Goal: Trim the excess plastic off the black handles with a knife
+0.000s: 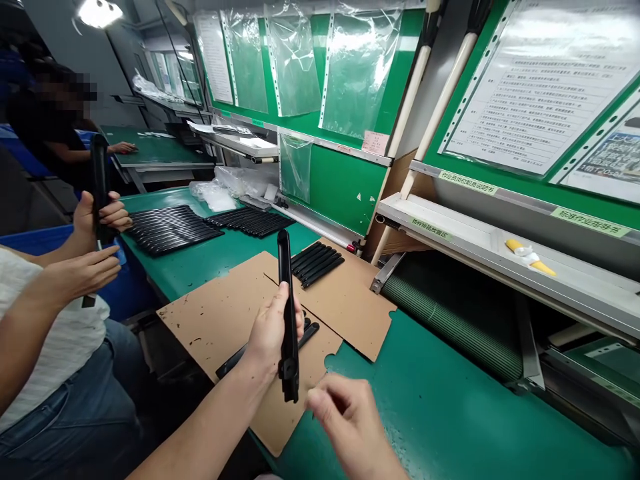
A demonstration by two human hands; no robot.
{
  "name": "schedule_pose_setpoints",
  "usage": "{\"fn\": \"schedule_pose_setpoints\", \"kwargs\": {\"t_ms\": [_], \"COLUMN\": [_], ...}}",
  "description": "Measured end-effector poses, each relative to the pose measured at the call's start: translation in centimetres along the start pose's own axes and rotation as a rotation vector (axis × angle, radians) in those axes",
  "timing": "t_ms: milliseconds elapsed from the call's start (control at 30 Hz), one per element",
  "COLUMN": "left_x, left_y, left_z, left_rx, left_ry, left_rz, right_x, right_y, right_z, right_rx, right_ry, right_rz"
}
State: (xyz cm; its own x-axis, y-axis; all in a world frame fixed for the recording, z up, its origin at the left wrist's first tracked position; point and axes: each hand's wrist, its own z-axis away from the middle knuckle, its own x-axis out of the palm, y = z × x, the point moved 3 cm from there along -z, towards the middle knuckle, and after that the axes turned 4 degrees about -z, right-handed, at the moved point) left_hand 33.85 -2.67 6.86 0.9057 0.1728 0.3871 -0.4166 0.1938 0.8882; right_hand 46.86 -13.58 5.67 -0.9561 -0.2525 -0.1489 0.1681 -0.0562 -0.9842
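My left hand (pixel 270 327) is wrapped round a long, narrow black plastic part (pixel 288 320). The part stands nearly upright, with a rounded top end and a notched lower end. Just right of that lower end is my right hand (pixel 350 417), its thumb and fingers curled together in a pinch. Anything between those fingertips is hidden or too small to make out. Behind my left hand, a few similar black parts (pixel 311 331) lie crosswise on a brown cardboard sheet (pixel 220 300). A row of black parts (pixel 316 261) rests on the cardboard farther back.
Two batches of black parts (pixel 170 228) lie on the green table (pixel 450 393), near clear plastic bags (pixel 220 190). At left, a co-worker's hands (pixel 85 267) hold another black part (pixel 100 180); another person sits beyond. A conveyor belt (pixel 450 327) and a shelf (pixel 475 257) stand at right.
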Motion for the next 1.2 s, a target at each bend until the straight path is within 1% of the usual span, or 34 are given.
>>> {"fn": "schedule_pose_setpoints", "kwargs": {"t_ms": [33,67,100,200,267,333,367,433,533,633,700,800,867,967,1033,1067,1100,1133,1200], "left_x": [0.1,0.3,0.5,0.8,0.7,0.6,0.5,0.5,0.8,1.3,1.6,2.0,2.2,2.3,2.5,2.7,2.8,3.0,3.5], "left_y": [-0.1,-0.2,-0.3,-0.5,-0.6,-0.5,-0.4,-0.2,0.3,0.5,0.3,-0.2,-0.5,-0.6,-0.6,-0.7,-0.8,-0.9,-1.0], "left_z": [0.1,0.2,0.5,1.3,1.8,2.1,2.1,2.1,2.0,2.3,2.6,3.0,3.2,3.5,3.8,4.0,4.3,4.5,5.0], "left_rx": [-0.028,-0.052,-0.069,-0.091,-0.086,-0.062,-0.049,-0.027,-0.035,-0.119,-0.174,-0.219,-0.229,-0.229,-0.247,-0.263,-0.277,-0.288,-0.295], "left_ry": [-0.005,-0.018,-0.042,-0.153,-0.251,-0.340,-0.373,-0.385,-0.339,-0.312,-0.319,-0.366,-0.383,-0.374,-0.379,-0.392,-0.408,-0.430,-0.486], "left_rz": [0.031,0.071,0.122,0.292,0.363,0.394,0.398,0.389,0.315,0.230,0.193,0.171,0.151,0.112,0.089,0.075,0.057,0.041,0.031], "right_x": [0.0,0.2,0.4,1.1,1.4,1.3,1.1,0.5,-0.9,-1.8,-1.9,-1.7,-1.6,-1.7,-2.1,-2.4,-2.7,-3.1,-3.2], "right_y": [0.5,0.8,1.1,1.3,1.4,1.6,1.6,1.5,1.6,1.9,1.9,1.7,1.6,1.0,0.3,0.0,-0.2,-0.1,0.6], "right_z": [-0.3,-0.6,-0.9,-1.2,-1.3,-1.3,-1.2,-1.0,-0.6,-0.3,-0.1,0.1,0.2,0.4,0.5,0.4,0.2,0.0,-0.6], "right_rx": [-0.006,-0.018,-0.037,-0.090,-0.066,-0.039,-0.050,-0.112,-0.171,-0.206,-0.289,-0.425,-0.497,-0.582,-0.578,-0.539,-0.474,-0.376,-0.140], "right_ry": [0.106,0.178,0.225,0.312,0.309,0.258,0.236,0.204,0.201,0.238,0.247,0.230,0.252,0.300,0.242,0.181,0.108,0.003,-0.256], "right_rz": [0.014,0.041,0.075,0.122,0.061,-0.001,-0.002,0.054,0.222,0.500,0.687,0.848,0.939,1.111,1.138,1.092,0.995,0.823,0.360]}}
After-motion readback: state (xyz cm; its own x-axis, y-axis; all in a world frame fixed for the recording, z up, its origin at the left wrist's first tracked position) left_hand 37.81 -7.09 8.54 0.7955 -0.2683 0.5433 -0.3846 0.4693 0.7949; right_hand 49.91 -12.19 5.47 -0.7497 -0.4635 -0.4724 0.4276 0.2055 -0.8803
